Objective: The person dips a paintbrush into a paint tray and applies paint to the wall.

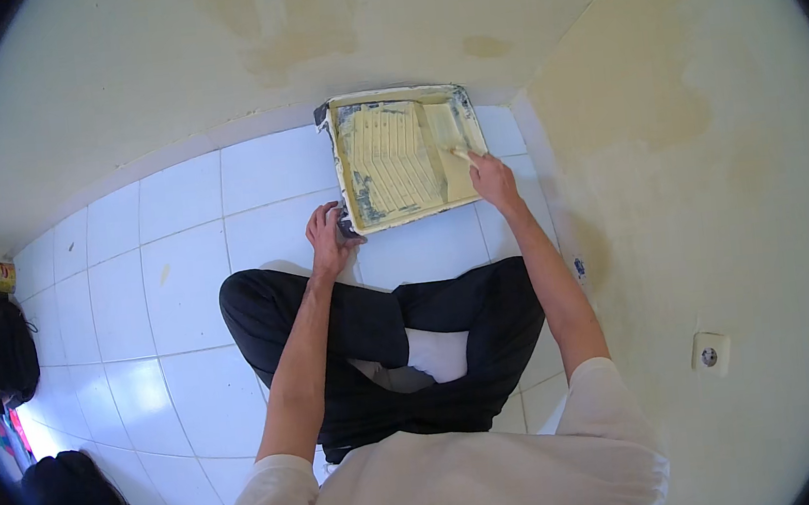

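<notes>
A ribbed paint tray (395,158), coated with pale yellow paint and dark where bare, lies on the tiled floor against the wall. At its near left corner, my left hand (328,239) touches the dark edge with fingers curled; whether it grips the tray is not plain. My right hand (493,177) is closed on a thin, pale handle (464,154) at the tray's right side. The tool's far end reaches over the paint well; its head is hard to make out, perhaps covered in paint.
Painted walls with darker damp-looking patches meet at a corner (517,92). A wall socket (709,356) is at the right. Black bags (1,350) and a yellow tin (4,277) stand at the far left. My crossed legs (382,327) are just before the tray.
</notes>
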Demonstrator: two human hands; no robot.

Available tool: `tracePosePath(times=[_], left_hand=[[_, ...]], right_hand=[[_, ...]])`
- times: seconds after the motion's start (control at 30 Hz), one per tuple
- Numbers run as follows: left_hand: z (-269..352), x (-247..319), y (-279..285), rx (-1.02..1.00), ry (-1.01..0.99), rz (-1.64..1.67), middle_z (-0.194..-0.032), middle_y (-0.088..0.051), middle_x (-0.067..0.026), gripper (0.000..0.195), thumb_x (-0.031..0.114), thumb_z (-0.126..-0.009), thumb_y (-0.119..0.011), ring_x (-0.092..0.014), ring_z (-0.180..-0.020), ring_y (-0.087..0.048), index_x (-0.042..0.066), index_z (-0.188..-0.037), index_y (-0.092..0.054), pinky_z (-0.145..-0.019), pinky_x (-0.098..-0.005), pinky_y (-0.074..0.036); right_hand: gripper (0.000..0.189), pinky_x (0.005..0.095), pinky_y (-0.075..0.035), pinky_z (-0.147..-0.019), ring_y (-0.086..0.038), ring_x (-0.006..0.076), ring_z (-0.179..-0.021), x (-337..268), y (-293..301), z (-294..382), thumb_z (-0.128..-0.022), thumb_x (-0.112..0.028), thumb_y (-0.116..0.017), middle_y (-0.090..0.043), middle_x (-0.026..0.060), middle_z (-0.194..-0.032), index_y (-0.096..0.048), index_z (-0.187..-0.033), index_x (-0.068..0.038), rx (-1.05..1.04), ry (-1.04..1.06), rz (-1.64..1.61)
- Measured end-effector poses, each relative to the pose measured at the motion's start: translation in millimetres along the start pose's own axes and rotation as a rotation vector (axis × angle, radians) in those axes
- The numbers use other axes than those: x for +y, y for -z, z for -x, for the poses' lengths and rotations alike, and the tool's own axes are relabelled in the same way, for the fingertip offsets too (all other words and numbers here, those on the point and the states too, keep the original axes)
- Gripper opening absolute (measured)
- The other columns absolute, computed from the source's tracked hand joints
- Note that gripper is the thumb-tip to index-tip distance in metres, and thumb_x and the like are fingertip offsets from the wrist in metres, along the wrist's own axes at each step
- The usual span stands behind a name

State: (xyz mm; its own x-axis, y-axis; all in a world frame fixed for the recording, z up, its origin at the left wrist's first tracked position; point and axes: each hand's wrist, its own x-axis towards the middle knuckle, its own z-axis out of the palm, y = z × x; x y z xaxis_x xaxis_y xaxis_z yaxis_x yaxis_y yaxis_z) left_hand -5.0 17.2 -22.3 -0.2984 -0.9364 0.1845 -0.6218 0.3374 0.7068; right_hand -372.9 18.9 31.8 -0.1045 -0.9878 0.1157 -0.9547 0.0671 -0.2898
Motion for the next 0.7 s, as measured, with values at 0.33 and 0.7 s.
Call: tracePosePath(times=[0.33, 0.7], left_hand=[[4, 1, -2, -0.084, 0.054, -0.045, -0.132, -0.042, -0.0073, 0.083, 0.026, -0.052, -0.087, -0.032, -0.128, -0.030, 0.009, -0.124, -0.048, -0.104, -0.0494, -0.019], [10, 0, -8, -0.035, 0.086, -0.171, -0.133, -0.040, -0.0084, 0.089, 0.027, -0.052, -0.088, -0.031, -0.129, -0.029, 0.010, -0.128, -0.045, -0.102, -0.0508, -0.020]], right_hand=[[0.026, 0.0296, -0.050, -0.056, -0.061, 0.0156, -0.060, -2, 0, 53, -0.082, -0.009, -0.066, -0.067, 0.0130, -0.077, -0.066, -0.108, -0.003, 0.289, -0.207, -0.553], [0.017, 0.0203, -0.041, -0.052, -0.049, 0.0048, -0.059, -10, -9, 70, -0.084, -0.001, -0.066, -0.058, 0.0019, -0.072, -0.067, -0.101, 0.000, 0.543, -0.114, -0.716]])
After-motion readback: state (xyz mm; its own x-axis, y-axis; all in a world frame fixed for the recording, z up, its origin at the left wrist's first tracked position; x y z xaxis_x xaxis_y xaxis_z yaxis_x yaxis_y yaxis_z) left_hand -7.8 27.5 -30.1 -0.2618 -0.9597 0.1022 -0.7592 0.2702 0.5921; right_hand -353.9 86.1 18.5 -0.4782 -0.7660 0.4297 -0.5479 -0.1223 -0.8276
